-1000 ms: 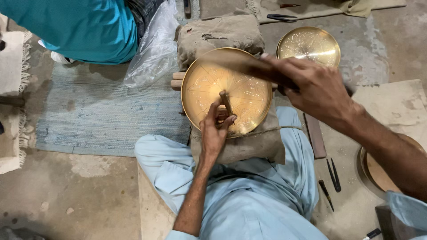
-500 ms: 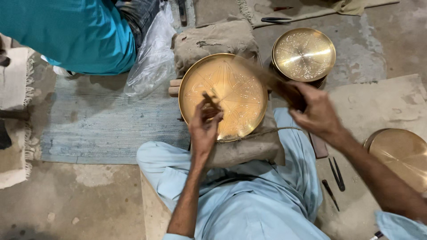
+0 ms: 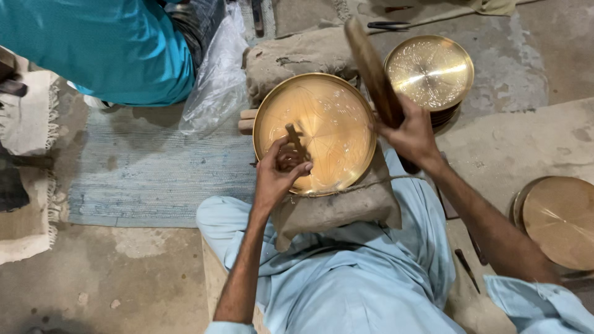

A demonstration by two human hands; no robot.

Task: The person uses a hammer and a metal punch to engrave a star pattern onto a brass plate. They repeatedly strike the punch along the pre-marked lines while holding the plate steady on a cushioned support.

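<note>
Metalwork workshop, floor level | bare concrete floor (image 3: 136, 278) with worn rug (image 3: 148, 167) | brass plates (image 3: 429, 69) stacked and lying about | sack cushion (image 3: 334, 207) as work rest | small hand tools (image 3: 467, 269) scattered beside | wooden mallet (image 3: 374, 71) in use

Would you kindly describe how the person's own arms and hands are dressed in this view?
Both hands, the left hand and right hand, are bare: no gloves, rings or watch show. The forearms are uncovered. Pale blue sleeves are pushed up towards the elbows, the same cloth as the loose pale blue garment over the lap.
</note>
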